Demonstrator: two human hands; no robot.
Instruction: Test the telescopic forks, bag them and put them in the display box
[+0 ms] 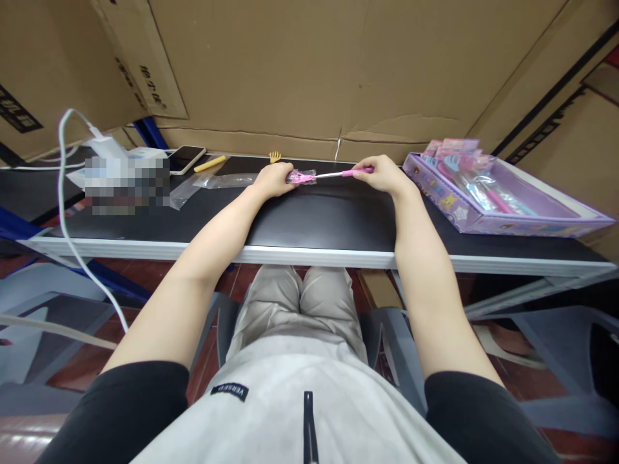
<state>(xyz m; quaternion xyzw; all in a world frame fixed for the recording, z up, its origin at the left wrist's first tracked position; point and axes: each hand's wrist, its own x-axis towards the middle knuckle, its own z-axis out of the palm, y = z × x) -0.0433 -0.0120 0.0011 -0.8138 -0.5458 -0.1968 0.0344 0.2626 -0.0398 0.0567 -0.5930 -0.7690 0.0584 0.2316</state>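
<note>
A pink back scratcher (333, 174) with a metal rod lies level between my hands, just above the dark tabletop. My right hand (380, 174) is closed around its pink handle. Its pink head sits inside the end of a clear plastic sleeve (308, 181). My left hand (275, 180) is closed on the sleeve beside that head; the fingertips are partly hidden. Behind my left hand a yellow claw-shaped head (275, 156) shows at the table's back edge. Left of it lies a yellow handle (210, 164) on clear plastic wrapping (227, 181).
A purple display box (464, 222) with several bagged back scratchers (483, 174) stands at the right. On the left are a phone (186, 160), a white charger (109, 151) and its hanging cable (65, 193). Cardboard (338, 71) walls the back of the table.
</note>
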